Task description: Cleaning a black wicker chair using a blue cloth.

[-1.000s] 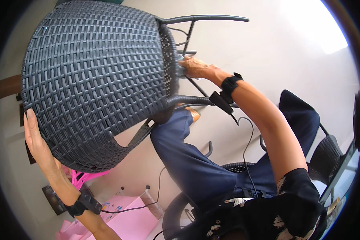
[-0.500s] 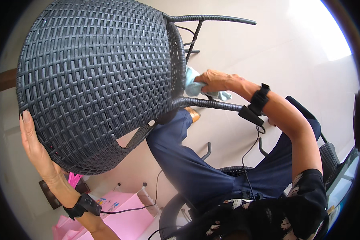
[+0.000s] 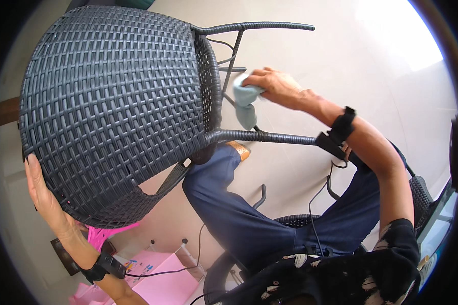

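Note:
A dark grey woven wicker chair [image 3: 117, 101] lies tipped on its side, its legs [image 3: 269, 136] pointing right. Against the outer edge of its back rests my left hand [image 3: 47, 201], fingers stretched out along the weave. My right hand [image 3: 277, 87] is closed on a light blue cloth [image 3: 246, 96], which hangs down between the two long chair legs. The cloth is bunched at the top, with a loose end below near the lower leg. Part of the chair's underside is hidden from view.
My legs in navy trousers [image 3: 219, 188] are spread on either side, with a tan shoe [image 3: 239, 150] near the chair. A pink box-like item [image 3: 158, 274] stands at lower left. Cables run from black wrist bands [image 3: 107, 267]. Another wicker chair [image 3: 420, 195] is at right.
My right hand has lifted the cloth up and slightly away from the chair's underside. The chair has shifted a little left, and my left hand has moved slightly down with it.

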{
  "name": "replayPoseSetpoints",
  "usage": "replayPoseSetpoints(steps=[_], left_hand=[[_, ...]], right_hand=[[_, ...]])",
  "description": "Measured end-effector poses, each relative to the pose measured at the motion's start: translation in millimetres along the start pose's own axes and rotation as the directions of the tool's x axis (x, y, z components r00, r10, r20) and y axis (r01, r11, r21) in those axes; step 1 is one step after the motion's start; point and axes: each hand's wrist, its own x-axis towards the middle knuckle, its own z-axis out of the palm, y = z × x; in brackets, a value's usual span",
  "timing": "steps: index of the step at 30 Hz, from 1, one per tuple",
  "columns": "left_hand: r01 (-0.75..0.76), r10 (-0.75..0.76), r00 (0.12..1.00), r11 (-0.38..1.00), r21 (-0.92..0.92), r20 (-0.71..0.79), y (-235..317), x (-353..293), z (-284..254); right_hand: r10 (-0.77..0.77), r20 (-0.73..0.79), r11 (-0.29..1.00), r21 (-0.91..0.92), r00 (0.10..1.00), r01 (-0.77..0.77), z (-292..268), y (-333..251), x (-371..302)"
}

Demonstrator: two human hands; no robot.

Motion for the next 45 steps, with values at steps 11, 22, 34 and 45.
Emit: replayPoseSetpoints(steps=[11, 22, 34, 45], left_hand=[[0.002, 0.049, 0.975, 0.974, 0.227, -0.218, 3, -8, 1], [0.026, 0.016, 0.987, 0.966, 0.257, -0.159, 4, -4, 0], [-0.13, 0.173, 0.984, 0.843, 0.522, -0.034, 11, -8, 9], [-0.073, 0.158, 0.983, 0.811, 0.581, -0.096, 12, -17, 26]], right_hand=[[-0.209, 0.043, 0.86, -0.468, 0.977, 0.204, 91, 44, 61], [0.422, -0.43, 0.895, 0.06, 0.798, -0.442, -13, 86, 35], [0.175, -0.419, 0.972, -0.072, 0.891, -0.224, -6, 41, 132], [0.398, -0.382, 0.91, 0.052, 0.834, -0.41, -21, 169, 68]])
